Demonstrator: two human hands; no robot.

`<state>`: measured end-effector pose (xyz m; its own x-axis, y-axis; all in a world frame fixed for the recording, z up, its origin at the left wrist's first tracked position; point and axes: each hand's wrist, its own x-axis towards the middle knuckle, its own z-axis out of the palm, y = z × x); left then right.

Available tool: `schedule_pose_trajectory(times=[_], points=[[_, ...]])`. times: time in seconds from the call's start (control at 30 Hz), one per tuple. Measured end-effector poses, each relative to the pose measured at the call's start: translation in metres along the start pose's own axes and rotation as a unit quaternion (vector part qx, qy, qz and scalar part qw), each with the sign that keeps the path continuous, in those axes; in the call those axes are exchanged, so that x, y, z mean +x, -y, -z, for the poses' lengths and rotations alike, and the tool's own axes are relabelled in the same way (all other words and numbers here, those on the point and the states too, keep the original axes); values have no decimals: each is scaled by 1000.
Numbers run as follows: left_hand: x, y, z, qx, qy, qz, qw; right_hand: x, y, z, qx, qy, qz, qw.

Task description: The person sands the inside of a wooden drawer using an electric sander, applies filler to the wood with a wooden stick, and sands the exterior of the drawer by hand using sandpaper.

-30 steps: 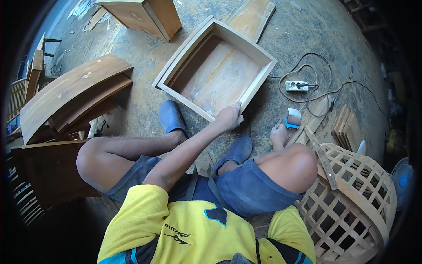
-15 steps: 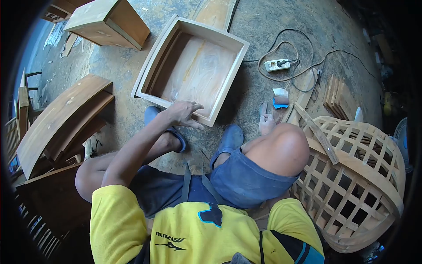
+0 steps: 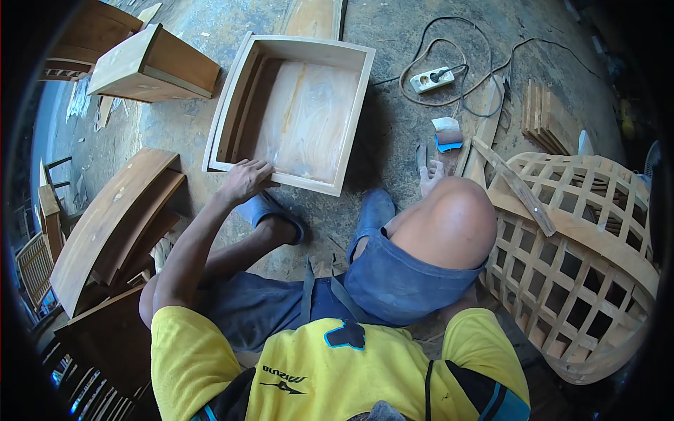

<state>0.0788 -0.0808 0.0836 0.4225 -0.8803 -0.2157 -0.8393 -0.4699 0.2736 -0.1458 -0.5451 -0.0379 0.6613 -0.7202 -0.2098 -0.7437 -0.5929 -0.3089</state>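
A light wooden drawer (image 3: 311,116) with a curved front lies open side up on the floor ahead of my feet. My left hand (image 3: 247,180) is closed over its near rim, close to the left corner. Beyond my right knee, partly hidden by it, my right hand (image 3: 430,177) has its fingers curled at the lower end of a narrow flat tool (image 3: 421,156). To the right of that tool lies a roll of abrasive paper (image 3: 448,135) with a blue underside.
A power strip (image 3: 432,80) with looped cables lies at the upper right. A wooden lattice frame (image 3: 562,274) with a loose strip (image 3: 516,185) across it stands at the right. Curved wooden pieces (image 3: 116,224) are at the left, below a wooden box (image 3: 154,67). Thin boards (image 3: 544,116) lean at the right.
My left hand has moved left along the drawer's near rim, and its spread fingers have closed over it. The drawer sits more upright in the view, which has shifted. My right hand's fingers show more.
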Motion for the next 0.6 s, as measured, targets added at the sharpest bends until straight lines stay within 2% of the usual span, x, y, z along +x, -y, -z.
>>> schedule_pose_trajectory(times=[0.1,0.17,0.33,0.43,0.5,0.57,0.6], points=[[14,-13,43,-21,-37,-13,999,1,3,-2,-3,5,0,1000],[29,-23,84,-56,-41,22,997,5,10,-3,-9,10,1,1000],[86,-19,180,-14,-112,25,993,7,18,-4,-22,19,0,1000],[127,7,221,-3,-155,4,988,10,15,-10,-24,-6,15,1000],[158,32,231,7,-240,-15,971,15,5,-24,-12,-51,47,997],[183,43,254,66,-240,30,968,23,-11,-48,5,-66,72,995],[197,58,262,65,-206,67,974,27,-16,-53,13,-59,71,996]])
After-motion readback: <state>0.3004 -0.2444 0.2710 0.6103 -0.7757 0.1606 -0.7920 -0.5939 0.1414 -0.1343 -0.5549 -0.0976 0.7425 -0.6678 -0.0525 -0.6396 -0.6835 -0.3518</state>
